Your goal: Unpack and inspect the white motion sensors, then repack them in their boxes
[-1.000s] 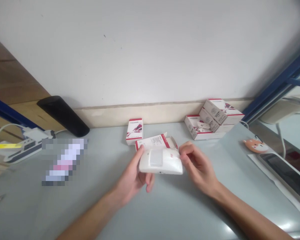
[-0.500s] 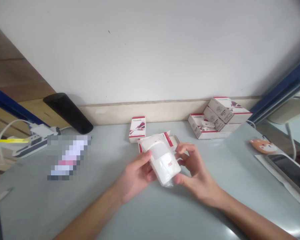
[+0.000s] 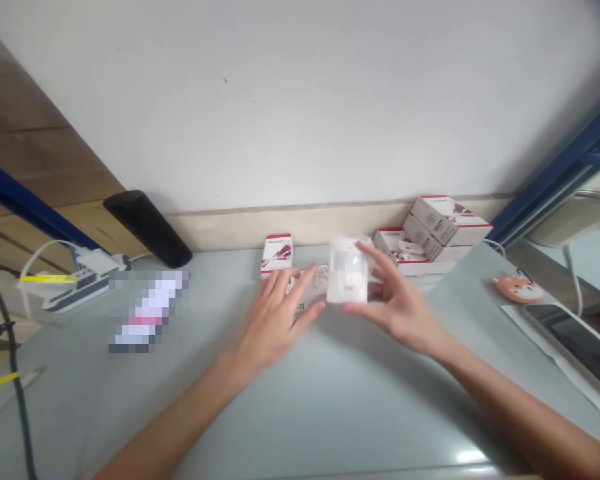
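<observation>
My right hand (image 3: 397, 303) holds a white motion sensor (image 3: 349, 273) in a clear plastic wrapper, thumb underneath and fingers along its right side. The sensor stands roughly upright above the table, its front towards me. My left hand (image 3: 273, 317) is palm down with fingers stretched out and thumb apart, over the left part of a small white printed carton (image 3: 314, 288). Whether the fingers touch this carton is unclear. The hand and the sensor hide part of it, and the picture is slightly blurred.
Behind my left hand stands a red-and-white box (image 3: 277, 253). Similar boxes (image 3: 447, 230) are stacked at the back right, beside an open one with small parts (image 3: 411, 250). A black cylinder (image 3: 150, 230) and power strip (image 3: 87, 283) lie left; an orange animal-shaped item (image 3: 517, 289) and phone (image 3: 575, 340) lie right.
The wrapped sensor has been lifted up and to the right in my right hand. My left hand has let go of it and moved over the carton. The view has shifted slightly.
</observation>
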The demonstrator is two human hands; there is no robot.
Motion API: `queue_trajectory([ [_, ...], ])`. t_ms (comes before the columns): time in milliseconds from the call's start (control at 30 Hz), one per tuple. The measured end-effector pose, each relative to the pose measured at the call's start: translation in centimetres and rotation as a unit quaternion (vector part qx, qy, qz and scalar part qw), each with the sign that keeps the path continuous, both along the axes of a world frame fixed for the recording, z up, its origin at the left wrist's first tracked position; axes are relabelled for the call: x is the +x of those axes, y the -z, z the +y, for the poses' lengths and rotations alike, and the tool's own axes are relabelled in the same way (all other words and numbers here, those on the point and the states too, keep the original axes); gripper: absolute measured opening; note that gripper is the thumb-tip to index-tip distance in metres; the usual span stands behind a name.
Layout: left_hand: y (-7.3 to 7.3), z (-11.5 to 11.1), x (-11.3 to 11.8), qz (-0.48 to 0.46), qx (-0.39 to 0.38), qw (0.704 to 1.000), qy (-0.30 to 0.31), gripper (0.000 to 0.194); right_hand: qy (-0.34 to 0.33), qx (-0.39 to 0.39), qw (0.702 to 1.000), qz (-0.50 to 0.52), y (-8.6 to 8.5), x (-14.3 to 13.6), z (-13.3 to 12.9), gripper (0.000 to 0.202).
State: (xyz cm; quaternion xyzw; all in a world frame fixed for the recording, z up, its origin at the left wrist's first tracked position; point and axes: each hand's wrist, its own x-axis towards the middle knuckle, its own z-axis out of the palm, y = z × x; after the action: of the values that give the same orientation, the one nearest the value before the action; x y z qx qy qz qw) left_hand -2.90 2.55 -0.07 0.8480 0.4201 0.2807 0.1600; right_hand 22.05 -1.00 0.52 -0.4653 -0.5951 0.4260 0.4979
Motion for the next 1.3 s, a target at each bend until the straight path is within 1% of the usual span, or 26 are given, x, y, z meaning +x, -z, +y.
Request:
queue_trajectory([
  [67,1.2,0.7,-0.8,0.107,0.062,0.992,-0.004,0.058,0.069,0.037,0.990,-0.120,-0.4,1.2,1.6,0.093],
  [133,2.3,1.1,-1.6,0.156,0.097,0.983,0.014,0.053,0.105,0.035,0.970,-0.215,-0.1,2.1,3.0,0.089],
  [200,3.0,1.1,-2.2,0.171,0.111,0.979,0.030,0.048,0.124,0.010,0.957,-0.263,0.7,2.3,3.7,0.089],
  [267,3.3,0.9,-2.6,0.161,0.102,0.980,0.048,0.046,0.135,-0.007,0.951,-0.277,1.9,2.0,3.8,0.088],
  [367,3.3,0.6,-2.9,0.123,0.069,0.988,0.064,0.045,0.144,-0.002,0.955,-0.259,3.6,1.3,3.4,0.086],
  [467,3.4,0.3,-2.7,0.078,0.061,0.993,0.060,0.041,0.170,0.002,0.965,-0.198,4.4,0.9,2.9,0.087],
  [567,3.6,-0.1,-2.1,0.026,0.064,0.997,0.039,0.045,0.189,-0.005,0.973,-0.136,4.1,0.6,2.7,0.086],
  [700,3.5,-0.5,-1.6,0.022,0.072,0.997,0.031,0.067,0.162,0.003,0.982,-0.098,3.3,0.1,2.2,0.078],
  [833,3.4,-0.6,-1.5,0.023,0.104,0.994,0.032,0.075,0.127,0.053,0.986,-0.093,2.7,-0.3,1.3,0.064],
  [933,3.7,-0.9,-1.4,0.026,0.146,0.988,0.044,0.079,0.146,0.095,0.981,-0.088,2.5,-0.4,0.7,0.057],
  [1033,3.8,-1.2,-1.5,0.043,0.169,0.983,0.060,0.080,0.164,0.128,0.975,-0.079,2.3,-0.3,0.4,0.058],
  [1067,3.6,-1.3,-1.6,0.047,0.161,0.984,0.066,0.080,0.157,0.135,0.975,-0.080,2.2,-0.3,0.4,0.058],
  [1133,3.2,-1.4,-1.9,0.046,0.119,0.988,0.091,0.084,0.138,0.145,0.975,-0.093,2.0,-0.1,0.4,0.058],
  [1233,2.5,-1.6,-2.3,0.034,0.048,0.988,0.141,0.086,0.144,0.167,0.969,-0.108,1.8,0.4,0.5,0.057],
  [1300,2.4,-2.0,-2.2,0.012,0.008,0.989,0.149,0.089,0.133,0.160,0.973,-0.099,1.7,0.8,0.5,0.058],
])
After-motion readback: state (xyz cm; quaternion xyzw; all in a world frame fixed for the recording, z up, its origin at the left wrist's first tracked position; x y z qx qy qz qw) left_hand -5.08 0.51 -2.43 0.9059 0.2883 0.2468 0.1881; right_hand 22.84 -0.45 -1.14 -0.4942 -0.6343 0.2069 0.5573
